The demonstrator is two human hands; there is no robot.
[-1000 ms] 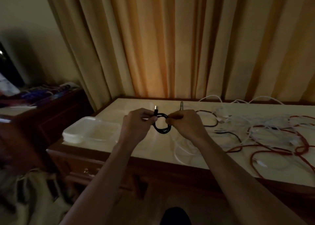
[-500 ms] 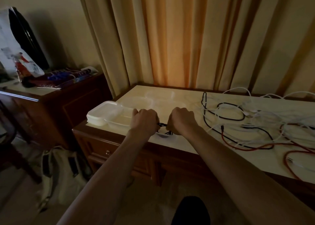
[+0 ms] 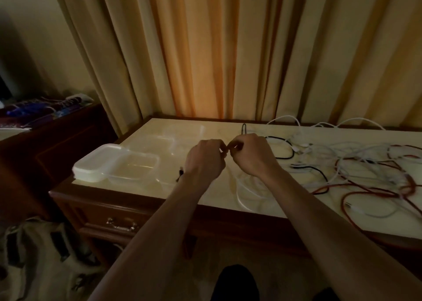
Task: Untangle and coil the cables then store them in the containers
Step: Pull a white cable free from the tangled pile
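On the left of the desk [image 3: 219, 200], a clear rectangular plastic container [image 3: 134, 167] is seen beside a white lid [image 3: 97, 163]; its contents cannot be told. Fingers of left hand [image 3: 203, 161] and right hand [image 3: 249, 155] are curled together; a black cable end [image 3: 180, 175] dangles by the left wrist. Tangled white, red and black cables [image 3: 356, 163] are spread to the right.

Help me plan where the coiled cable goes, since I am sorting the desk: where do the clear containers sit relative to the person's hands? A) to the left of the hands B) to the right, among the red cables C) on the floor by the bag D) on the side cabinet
A: the clear containers rest on the desk left of the left hand and right hand, while the red cables lie to the right.
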